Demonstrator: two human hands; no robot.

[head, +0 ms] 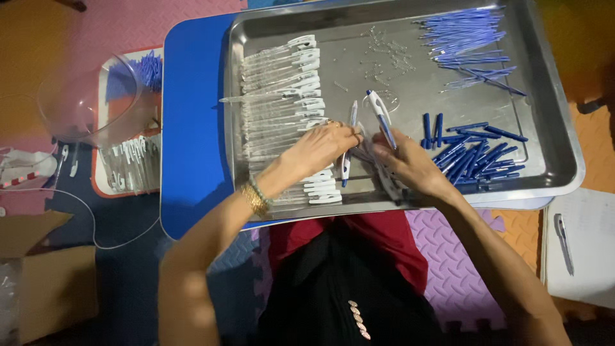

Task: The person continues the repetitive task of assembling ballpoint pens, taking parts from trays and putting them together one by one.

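A steel tray [557,160] rests on a blue table [192,128]. My right hand [410,163] holds an upright pen [380,115] with a white clip and blue body over the tray's middle. My left hand [320,147] reaches in beside it, fingers pinched at a thin pen part [353,115]. A row of clear pen barrels with white clips [282,90] fills the tray's left side. Blue pen pieces [477,154] lie in a pile at the right, thin blue refills [464,38] at the far right, and small springs [384,51] at the far middle.
A clear plastic bowl [90,99] and a second tray of pen parts [128,163] lie left of the table. A cardboard box [45,275] stands at lower left. A white sheet with a pen [564,240] lies at the right on coloured foam floor mats.
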